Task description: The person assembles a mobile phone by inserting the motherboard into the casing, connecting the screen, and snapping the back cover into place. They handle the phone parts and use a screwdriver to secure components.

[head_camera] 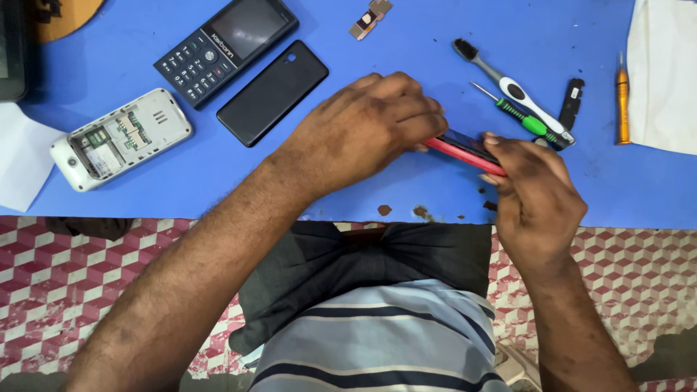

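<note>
Bare blue tabletop (377, 43) ahead; brush (508, 86) and screwdriver (519, 116) crowd the right.

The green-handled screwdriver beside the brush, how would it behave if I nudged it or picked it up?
The green-handled screwdriver has a round handle and lies flat on the blue table, so it may well roll if nudged. It leans against the brush, which might move along. Slim with a thin metal tip, it is probably light and stiff.

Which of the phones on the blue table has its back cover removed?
The white phone at the left: its inner compartment is exposed. The dark keypad phone lies face up.
</note>
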